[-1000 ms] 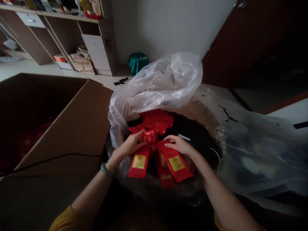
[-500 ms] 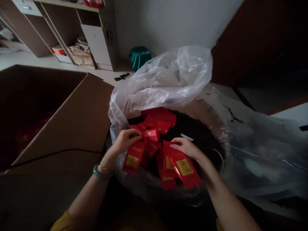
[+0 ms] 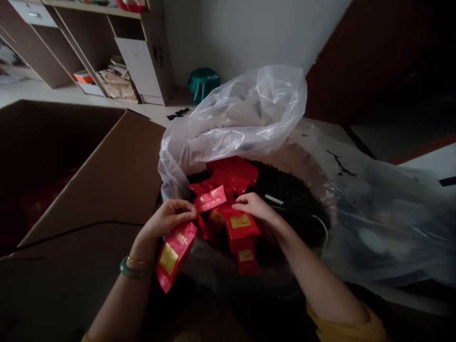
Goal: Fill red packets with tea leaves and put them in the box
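Under my left hand (image 3: 164, 223) hangs a flat red foil packet (image 3: 173, 254), pinched tight; my right hand (image 3: 253, 206) grips more packets (image 3: 239, 227). I'm gathering them, so next I need a steady hold.

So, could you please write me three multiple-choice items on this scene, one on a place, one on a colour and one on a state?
1. Where does the open cardboard box stand?
A. to the person's left of the plastic bag
B. on the shelves
C. inside the bag

2. What colour are the packets heaped in the bag?
A. blue
B. red
C. white

3. How is the left hand?
A. flat on the floor
B. inside the box
C. closed on a red packet that hangs below it

Answers: 1 A, the box fills the left of the view beside the bag. 2 B, each is red with a gold label. 3 C, the fingers pinch the packet's top; the right hand grips another packet.
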Demonstrator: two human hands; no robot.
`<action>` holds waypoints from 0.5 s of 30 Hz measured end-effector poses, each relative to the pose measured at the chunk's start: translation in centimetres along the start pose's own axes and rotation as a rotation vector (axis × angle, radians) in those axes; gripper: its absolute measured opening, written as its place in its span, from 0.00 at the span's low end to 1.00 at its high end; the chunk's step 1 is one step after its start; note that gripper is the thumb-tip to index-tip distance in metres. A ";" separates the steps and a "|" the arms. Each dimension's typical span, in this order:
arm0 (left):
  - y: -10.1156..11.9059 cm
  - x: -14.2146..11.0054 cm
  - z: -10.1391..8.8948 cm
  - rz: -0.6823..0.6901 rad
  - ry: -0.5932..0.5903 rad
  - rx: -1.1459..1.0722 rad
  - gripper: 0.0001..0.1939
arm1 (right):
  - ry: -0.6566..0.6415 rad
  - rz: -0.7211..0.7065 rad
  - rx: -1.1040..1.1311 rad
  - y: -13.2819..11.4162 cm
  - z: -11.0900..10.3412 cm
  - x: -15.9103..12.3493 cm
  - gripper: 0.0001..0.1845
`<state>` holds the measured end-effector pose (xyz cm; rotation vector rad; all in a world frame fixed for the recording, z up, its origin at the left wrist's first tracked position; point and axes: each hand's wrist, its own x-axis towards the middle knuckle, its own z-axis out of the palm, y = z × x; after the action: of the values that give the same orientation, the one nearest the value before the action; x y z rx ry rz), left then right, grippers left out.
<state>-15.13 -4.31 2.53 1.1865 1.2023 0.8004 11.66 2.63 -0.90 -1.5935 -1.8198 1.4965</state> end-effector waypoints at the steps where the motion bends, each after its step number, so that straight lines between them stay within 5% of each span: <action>1: -0.1 0.1 0.1 -0.006 -0.003 0.010 0.19 | 0.019 0.007 0.032 -0.1 -0.7 -0.3 0.13; 8: 0.5 1.0 1.8 0.030 0.034 0.046 0.19 | 0.040 0.132 0.383 0.7 -6.1 -4.8 0.23; 15: -0.2 0.4 2.6 -0.006 -0.025 0.311 0.18 | -0.096 0.171 0.149 4.0 -3.0 -6.0 0.23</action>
<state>-12.59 -4.59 2.10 1.4397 1.3420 0.6058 18.20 -1.62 -0.61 -1.6652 -1.6104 1.7672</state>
